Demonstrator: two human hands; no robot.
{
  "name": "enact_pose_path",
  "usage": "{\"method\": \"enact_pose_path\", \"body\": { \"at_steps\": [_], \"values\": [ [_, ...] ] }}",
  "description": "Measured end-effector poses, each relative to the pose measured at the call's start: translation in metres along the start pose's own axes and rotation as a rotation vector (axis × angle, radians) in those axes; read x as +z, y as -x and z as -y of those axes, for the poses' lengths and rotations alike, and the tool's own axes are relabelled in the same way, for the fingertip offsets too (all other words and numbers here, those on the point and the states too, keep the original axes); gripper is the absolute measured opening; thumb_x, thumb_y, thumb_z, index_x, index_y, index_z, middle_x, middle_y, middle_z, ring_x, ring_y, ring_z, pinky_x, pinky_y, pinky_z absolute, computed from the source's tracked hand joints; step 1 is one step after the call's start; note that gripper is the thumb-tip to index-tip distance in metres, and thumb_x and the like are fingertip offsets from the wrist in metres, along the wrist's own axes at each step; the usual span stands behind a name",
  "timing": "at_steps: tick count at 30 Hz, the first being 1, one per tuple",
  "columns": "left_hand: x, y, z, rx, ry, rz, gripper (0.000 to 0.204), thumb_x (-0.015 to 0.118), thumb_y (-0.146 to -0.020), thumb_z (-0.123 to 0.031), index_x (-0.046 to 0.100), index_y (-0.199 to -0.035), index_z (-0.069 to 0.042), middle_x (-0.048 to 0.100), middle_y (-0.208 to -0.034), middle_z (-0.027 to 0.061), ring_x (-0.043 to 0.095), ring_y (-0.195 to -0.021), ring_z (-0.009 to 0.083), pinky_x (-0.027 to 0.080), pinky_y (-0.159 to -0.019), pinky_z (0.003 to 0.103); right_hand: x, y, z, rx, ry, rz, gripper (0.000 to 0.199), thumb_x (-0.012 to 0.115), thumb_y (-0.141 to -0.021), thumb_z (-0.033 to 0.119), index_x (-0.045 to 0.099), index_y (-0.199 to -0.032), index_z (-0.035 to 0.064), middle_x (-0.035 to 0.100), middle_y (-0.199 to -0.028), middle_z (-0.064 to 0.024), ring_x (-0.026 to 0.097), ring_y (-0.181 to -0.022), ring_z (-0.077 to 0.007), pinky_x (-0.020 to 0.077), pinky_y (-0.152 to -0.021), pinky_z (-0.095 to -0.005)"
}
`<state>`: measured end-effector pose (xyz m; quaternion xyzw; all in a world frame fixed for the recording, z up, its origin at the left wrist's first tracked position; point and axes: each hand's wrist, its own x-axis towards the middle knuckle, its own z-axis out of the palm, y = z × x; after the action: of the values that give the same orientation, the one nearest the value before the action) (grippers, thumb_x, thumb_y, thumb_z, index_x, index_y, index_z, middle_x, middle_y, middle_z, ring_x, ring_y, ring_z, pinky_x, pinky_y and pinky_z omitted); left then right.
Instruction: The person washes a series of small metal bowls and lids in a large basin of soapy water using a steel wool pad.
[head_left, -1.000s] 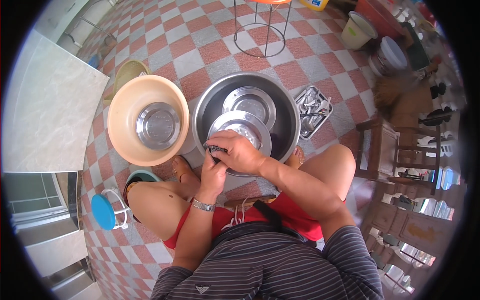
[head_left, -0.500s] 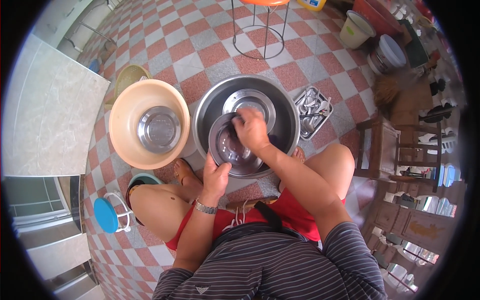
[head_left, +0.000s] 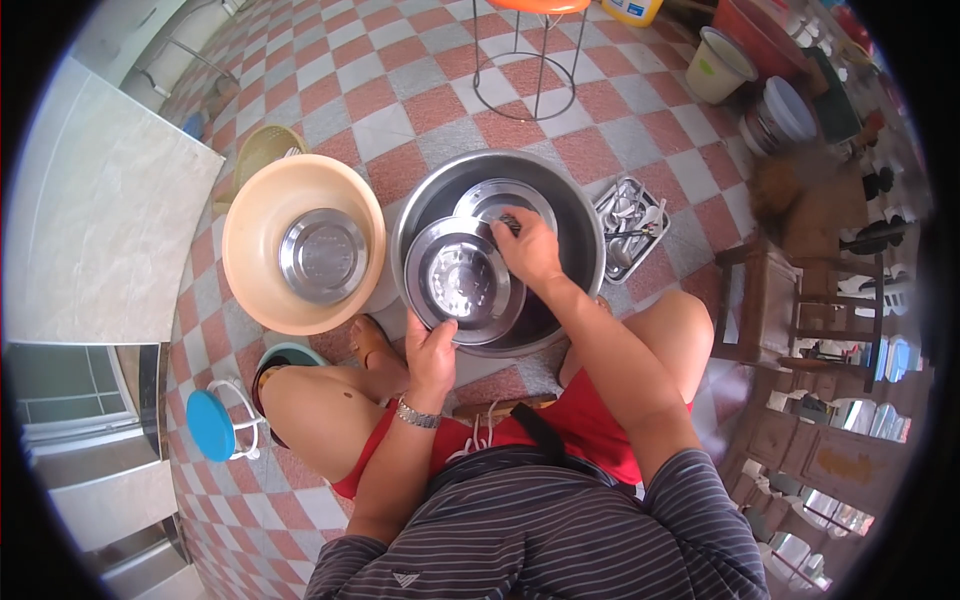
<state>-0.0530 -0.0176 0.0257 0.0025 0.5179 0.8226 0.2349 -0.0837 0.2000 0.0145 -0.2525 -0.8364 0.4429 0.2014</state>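
Near rim of round shiny steel plate (head_left: 458,280) gripped by left hand (head_left: 431,357), plate held over wide grey metal basin (head_left: 582,260). Dark scouring pad (head_left: 512,224) clutched by right hand (head_left: 530,250) at far-right rim; plate's face lies left, nearward of those fingers.

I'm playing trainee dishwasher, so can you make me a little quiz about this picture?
1. True or false: the peach plastic basin is to the left of the big metal basin.
2. Which part of the raised metal plate does the left hand hold?
A) the far rim
B) the near rim
C) the centre
3. Fill the gap: the metal tray to the right of the big metal basin holds utensils such as ___.

Key:
1. True
2. B
3. spoons
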Motion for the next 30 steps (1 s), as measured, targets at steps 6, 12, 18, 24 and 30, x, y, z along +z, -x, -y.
{"method": "enact_pose_path", "body": {
  "at_steps": [6,12,18,24,30],
  "values": [
    [0.003,0.0,-0.004,0.086,0.101,-0.038,0.056,0.052,-0.09,0.011,0.044,-0.143,-0.006,0.055,-0.137,0.0086,0.054,-0.124,0.02,0.044,-0.105,0.038,-0.003,-0.002,0.007,0.281,-0.457,0.17,0.048,0.078,-0.083,0.024,0.066,-0.119,-0.0041,0.073,-0.103,-0.0158,0.069,-0.094,-0.0196,0.0538,-0.086,-0.0307],
    [0.006,0.001,-0.025,-0.151,0.299,0.025,0.036,0.057,-0.1,-0.014,0.053,-0.132,0.0,0.064,-0.124,0.0106,0.065,-0.111,0.0221,0.052,-0.096,0.035,-0.011,-0.008,0.019,0.168,-0.394,0.192,0.041,0.079,-0.08,0.015,0.068,-0.116,0.0002,0.072,-0.096,-0.0089,0.067,-0.089,-0.0143,0.0539,-0.082,-0.0273],
    [-0.009,-0.005,-0.021,-0.371,0.412,0.061,0.035,0.055,-0.099,-0.019,0.059,-0.128,0.0,0.067,-0.124,0.0106,0.063,-0.116,0.0226,0.049,-0.101,0.039,-0.013,0.001,0.023,-0.132,-0.217,0.308,0.043,0.08,-0.079,0.02,0.069,-0.118,0.0051,0.068,-0.119,-0.0168,0.064,-0.114,-0.0323,0.0494,-0.098,-0.0401],
    [-0.009,-0.005,-0.009,-0.198,0.177,-0.017,0.037,0.055,-0.09,-0.003,0.058,-0.127,0.001,0.068,-0.117,0.0108,0.065,-0.108,0.0222,0.05,-0.097,0.036,-0.008,0.024,0.042,-0.416,0.176,0.316,0.069,0.078,-0.08,0.035,0.055,-0.139,0.0079,0.053,-0.14,-0.0207,0.048,-0.132,-0.041,0.0341,-0.111,-0.0544],
    [0.001,-0.003,-0.009,-0.061,0.102,-0.047,0.041,0.053,-0.088,0.002,0.057,-0.129,0.001,0.065,-0.12,0.0098,0.062,-0.11,0.0209,0.048,-0.098,0.034,-0.015,0.041,0.052,-0.296,0.24,0.224,0.067,0.074,-0.085,0.023,0.048,-0.142,-0.0015,0.043,-0.146,-0.0268,0.048,-0.131,-0.0442,0.0424,-0.109,-0.0481]
  ]
}}
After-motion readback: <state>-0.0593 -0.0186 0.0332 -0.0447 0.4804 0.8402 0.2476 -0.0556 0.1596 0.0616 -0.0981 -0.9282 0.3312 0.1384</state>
